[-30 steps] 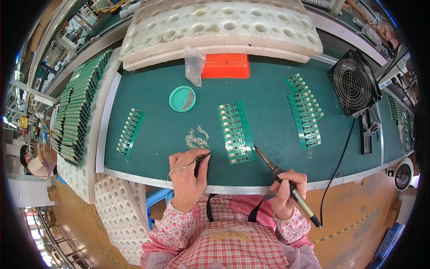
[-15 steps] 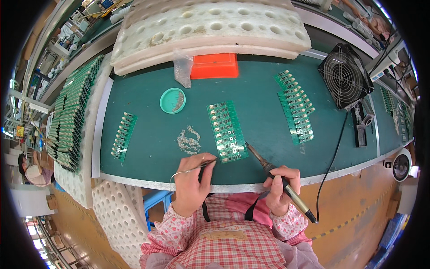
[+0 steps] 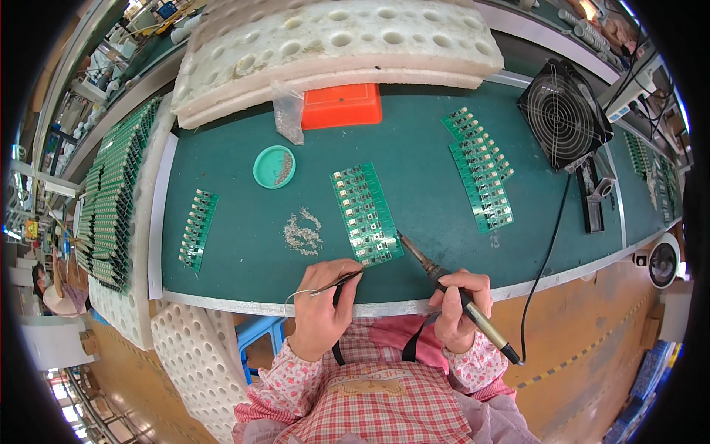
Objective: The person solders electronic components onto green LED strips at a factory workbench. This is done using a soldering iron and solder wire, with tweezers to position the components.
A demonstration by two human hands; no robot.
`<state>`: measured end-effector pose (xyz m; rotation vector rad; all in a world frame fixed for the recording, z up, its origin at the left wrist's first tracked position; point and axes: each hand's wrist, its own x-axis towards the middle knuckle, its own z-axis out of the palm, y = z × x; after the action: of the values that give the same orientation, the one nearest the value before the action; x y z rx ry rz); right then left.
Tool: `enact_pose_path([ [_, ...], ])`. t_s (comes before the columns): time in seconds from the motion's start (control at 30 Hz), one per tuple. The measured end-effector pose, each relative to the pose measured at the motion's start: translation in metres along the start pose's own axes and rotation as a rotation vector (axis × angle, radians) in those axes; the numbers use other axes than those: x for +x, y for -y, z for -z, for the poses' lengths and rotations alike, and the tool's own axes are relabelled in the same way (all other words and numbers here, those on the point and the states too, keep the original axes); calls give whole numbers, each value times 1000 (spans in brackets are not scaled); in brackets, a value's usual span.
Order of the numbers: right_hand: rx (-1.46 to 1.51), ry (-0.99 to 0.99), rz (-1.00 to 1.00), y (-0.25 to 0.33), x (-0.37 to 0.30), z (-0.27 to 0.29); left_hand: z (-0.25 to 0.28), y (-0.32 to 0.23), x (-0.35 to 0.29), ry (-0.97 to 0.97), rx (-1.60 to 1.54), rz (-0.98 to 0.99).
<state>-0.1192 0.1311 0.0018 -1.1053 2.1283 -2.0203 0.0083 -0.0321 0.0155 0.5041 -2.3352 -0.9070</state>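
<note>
My right hand (image 3: 464, 307) is closed round the handle of a soldering iron (image 3: 477, 318), whose tip points up and left, close to the right edge of a green circuit board panel (image 3: 366, 214). Rows of small parts and pads cover that panel. By its lower left corner, my left hand (image 3: 322, 303) pinches dark tweezers (image 3: 346, 279). A thin silvery wire (image 3: 296, 294), probably solder, curves out from the same hand. Left of the panel, tiny loose components (image 3: 303, 233) lie scattered, with a round turquoise dish (image 3: 257, 172) of similar pieces behind them.
More board panels lie at left (image 3: 198, 229) and right (image 3: 482, 185). A black fan (image 3: 566, 115) and an iron stand (image 3: 592, 200) are at the right. An orange box (image 3: 342, 107), a plastic bag (image 3: 288, 115) and white foam blocks (image 3: 333, 55) line the back. The iron's cord (image 3: 549, 259) trails rightward.
The whole view has shifted slightly. The tweezers' tip sits a little lower against the panel's corner. The iron stays beside the panel's right edge, still in my right hand.
</note>
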Motion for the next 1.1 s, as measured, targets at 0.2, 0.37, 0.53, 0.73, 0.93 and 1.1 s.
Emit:
enact_pose_path([
  [0.2,11,1,4,-1,0,-1,-1,-1,1,10,36,-12],
  [0.37,9,3,7,-3,-1,0,-3,0,1,12,70,-18],
  [0.53,4,3,8,-2,0,0,-4,0,1,29,83,-40],
  [0.73,12,14,6,-3,0,0,-4,0,1,23,86,-38],
  [0.93,2,14,7,-2,1,0,-4,0,1,15,96,-51],
  [1.1,4,13,10,-3,0,0,-5,-1,1,15,92,-44],
])
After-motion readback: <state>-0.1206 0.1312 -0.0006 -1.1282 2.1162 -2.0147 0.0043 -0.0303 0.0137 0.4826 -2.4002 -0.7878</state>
